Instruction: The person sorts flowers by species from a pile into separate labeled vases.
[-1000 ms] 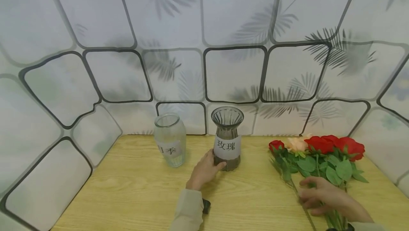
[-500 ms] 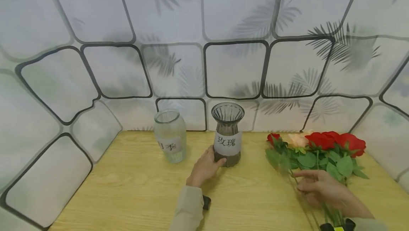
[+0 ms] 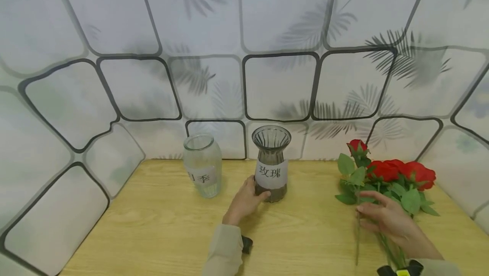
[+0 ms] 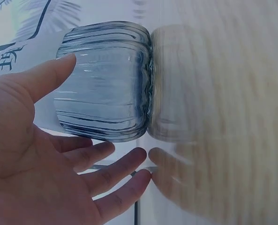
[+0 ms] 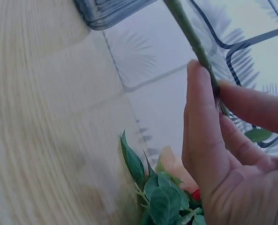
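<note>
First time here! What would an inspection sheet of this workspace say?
Surface: wood-grain tabletop.
Job's things: ribbed grey glass vase and clear glass vase, upright, with paper labels; one red rose, held bloom-up; other red roses lying at right; a peach flower, partly hidden.
Clutter: nothing seen.
Hands: left hand at the grey vase's base, thumb in front; right hand pinches the held rose's stem.
Cables: nothing seen.
Surroundings: wall covering with rounded squares and grey leaves.

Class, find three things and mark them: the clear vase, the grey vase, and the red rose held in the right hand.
Clear vase [image 3: 203,159], head view: bare glass of its body.
Grey vase [image 3: 271,156], head view: its narrow neck.
Red rose [image 3: 357,145], head view: its bloom.
</note>
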Motion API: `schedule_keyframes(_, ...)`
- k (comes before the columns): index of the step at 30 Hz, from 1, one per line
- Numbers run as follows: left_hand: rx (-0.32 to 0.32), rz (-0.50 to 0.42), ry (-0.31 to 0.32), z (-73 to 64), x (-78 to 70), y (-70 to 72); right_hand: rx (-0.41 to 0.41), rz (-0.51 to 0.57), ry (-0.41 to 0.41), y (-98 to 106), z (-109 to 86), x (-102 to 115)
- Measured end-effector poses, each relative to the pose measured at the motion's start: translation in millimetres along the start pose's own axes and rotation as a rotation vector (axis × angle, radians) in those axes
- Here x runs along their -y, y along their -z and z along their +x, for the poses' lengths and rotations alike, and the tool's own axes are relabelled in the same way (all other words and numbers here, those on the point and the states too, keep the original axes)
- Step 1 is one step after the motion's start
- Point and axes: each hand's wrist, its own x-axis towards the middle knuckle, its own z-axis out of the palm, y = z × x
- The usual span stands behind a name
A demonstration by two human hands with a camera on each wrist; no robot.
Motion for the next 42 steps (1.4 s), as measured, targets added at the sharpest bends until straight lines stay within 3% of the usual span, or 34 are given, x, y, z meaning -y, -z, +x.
schedule_keyframes(5, -0.014, -0.12, -0.034, 4.4, 4.4, -1.7, 0.029, 0.148, 0.054, -2.2, 2.0, -1.7)
schedule_keyframes(9, -0.038, -0.16, -0.047, 7.8, 5.3, -3.3, -0.071, 0.204, 0.049, -9.2, 4.0, -0.5)
schedule_keyframes(14, -0.077, -0.137, -0.054, 8.1, 6.3, -4.4, -0.195, 0.233, 0.03, -18.3, 4.9, 1.5)
schedule_keyframes(21, -0.107, -0.101, -0.055, 6.0, 6.1, -4.9, -0.29, 0.29, 0.034, -27.3, 8.5, 5.1)
schedule_keyframes(29, -0.11, -0.078, -0.064, 8.4, 4.7, -5.5, -0.335, 0.387, 0.077, -34.6, 11.9, 13.3)
schedule_keyframes(36, -0.114, -0.066, -0.066, 7.5, 3.2, -5.1, -0.362, 0.513, 0.171, -42.9, 14.7, 17.3)
schedule_keyframes(42, -0.109, -0.069, -0.072, 7.5, 3.4, -5.8, -0.402, 0.585, 0.158, -49.3, 17.8, 22.9)
